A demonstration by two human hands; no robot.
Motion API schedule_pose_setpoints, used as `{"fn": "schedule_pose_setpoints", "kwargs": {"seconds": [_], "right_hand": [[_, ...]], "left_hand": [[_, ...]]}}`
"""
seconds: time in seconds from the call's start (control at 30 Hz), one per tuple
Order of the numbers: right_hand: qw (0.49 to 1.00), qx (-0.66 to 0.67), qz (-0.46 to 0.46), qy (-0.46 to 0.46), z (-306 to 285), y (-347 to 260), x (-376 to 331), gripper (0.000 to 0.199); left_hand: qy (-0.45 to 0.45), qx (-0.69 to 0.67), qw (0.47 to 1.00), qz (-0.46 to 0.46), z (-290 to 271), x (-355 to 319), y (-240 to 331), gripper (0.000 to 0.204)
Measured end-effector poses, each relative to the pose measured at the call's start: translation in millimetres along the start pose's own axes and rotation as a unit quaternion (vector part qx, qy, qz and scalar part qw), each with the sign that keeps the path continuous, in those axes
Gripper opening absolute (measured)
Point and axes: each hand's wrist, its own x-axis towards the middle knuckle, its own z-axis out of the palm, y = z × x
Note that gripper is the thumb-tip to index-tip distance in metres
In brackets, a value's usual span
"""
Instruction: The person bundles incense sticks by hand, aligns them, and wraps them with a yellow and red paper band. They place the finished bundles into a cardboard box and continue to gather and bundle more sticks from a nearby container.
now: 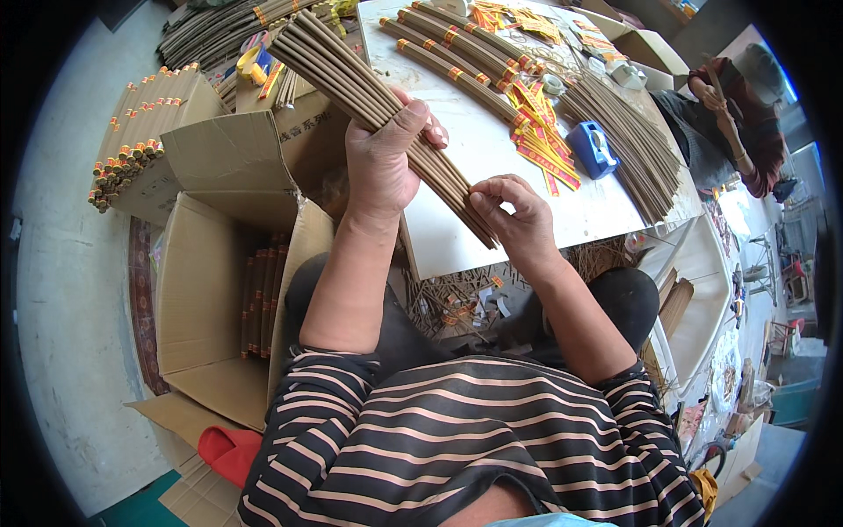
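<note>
My left hand (382, 154) is closed around a long bundle of brown incense sticks (338, 66), holding it slanted over the edge of the white table (492, 158). My right hand (514, 211) pinches the near end of the same bundle, fingers curled on the stick tips. On the table beyond lie banded bundles of sticks (457, 53), a heap of red and yellow paper labels (544, 140) and a blue tape dispenser (593, 147). A fan of loose sticks (632, 145) lies at the table's right side.
An open cardboard box (219, 290) holding stick bundles stands on the floor to my left; another box (140, 132) of bundles sits behind it. Broken sticks litter the floor under the table. Another person (738, 114) sits at the far right.
</note>
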Motion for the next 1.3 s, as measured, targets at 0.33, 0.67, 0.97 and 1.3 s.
{"fn": "schedule_pose_setpoints", "kwargs": {"seconds": [0.33,0.67,0.97,1.3], "right_hand": [[0.993,-0.087,0.051,-0.056,-6,-20,1,0.014],[0.988,-0.064,0.111,-0.083,-4,-29,3,0.017],[0.972,-0.073,0.173,-0.140,-11,-47,8,0.017],[0.981,-0.117,0.084,-0.131,-14,-57,5,0.014]], "left_hand": [[-0.019,-0.006,1.000,-0.022,1,-4,4,0.008],[-0.028,-0.007,0.999,-0.015,0,-5,4,0.008],[-0.031,-0.022,0.999,-0.020,0,-8,9,0.008],[0.005,-0.068,0.997,-0.024,-4,-7,17,0.014]]}}
